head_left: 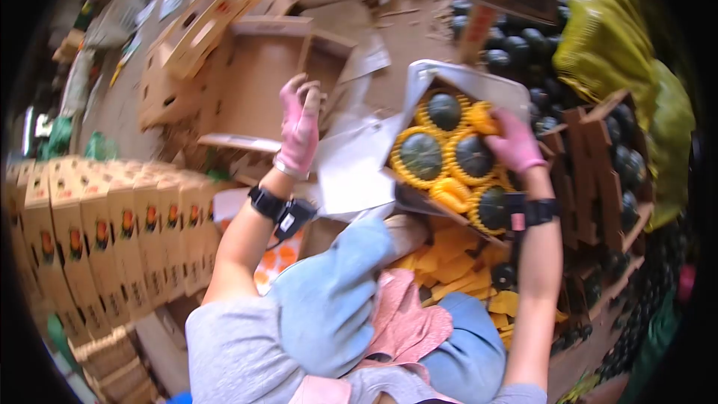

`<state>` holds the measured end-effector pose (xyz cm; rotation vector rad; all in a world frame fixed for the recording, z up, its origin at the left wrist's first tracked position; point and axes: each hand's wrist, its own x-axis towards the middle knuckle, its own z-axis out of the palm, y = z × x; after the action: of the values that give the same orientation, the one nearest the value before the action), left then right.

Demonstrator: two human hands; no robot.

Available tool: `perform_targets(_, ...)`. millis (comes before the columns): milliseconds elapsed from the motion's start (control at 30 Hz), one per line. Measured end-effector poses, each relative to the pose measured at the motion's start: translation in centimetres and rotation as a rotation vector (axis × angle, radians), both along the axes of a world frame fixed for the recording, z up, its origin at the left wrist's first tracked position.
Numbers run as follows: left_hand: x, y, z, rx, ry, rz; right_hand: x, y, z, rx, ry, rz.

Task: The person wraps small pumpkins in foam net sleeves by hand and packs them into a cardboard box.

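Observation:
My right hand, in a pink glove, has its fingers closed on a yellow foam net at the upper right of an open carton. Inside the carton sit several dark green squashes, each ringed by yellow foam netting. Another yellow bundle lies among them; whether it covers anything is unclear. My left hand, also gloved in pink, is raised with its fingers loosely stretched and nothing in it. It is nearest to an open, shallow cardboard box.
A white tray is behind the carton. Flattened printed cartons stand in a row at left. Yellow foam nets are heaped by my legs. More dark squashes and yellow-green sacks fill the right side. White paper lies between my hands.

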<state>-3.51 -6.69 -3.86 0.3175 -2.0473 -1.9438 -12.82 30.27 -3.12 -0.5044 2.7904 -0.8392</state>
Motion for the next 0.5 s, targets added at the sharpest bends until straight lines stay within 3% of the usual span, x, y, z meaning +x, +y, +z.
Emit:
perform_targets(67,1.3,-3.9,1.0,-0.059,0.011,0.022,-0.7,0.7,0.9,0.045,-0.064,0.014)
perform_targets(200,4.7,-9.6,4.9,-0.308,0.020,0.105,-1.1,-1.9,1.7,0.524,0.089,-0.018)
perform_targets(300,8.2,-12.0,5.5,-0.528,-0.100,0.045,-0.9,-4.3,3.6,0.730,0.065,-0.063)
perform_targets(433,12.1,-12.8,5.6,-0.863,-0.865,-0.154,-1.4,-4.1,3.0,0.838,-0.013,-0.181)
perform_targets(500,13.6,-13.5,4.1,-1.195,-1.189,-0.467,-1.6,-3.1,1.5,0.813,-0.003,-0.177)
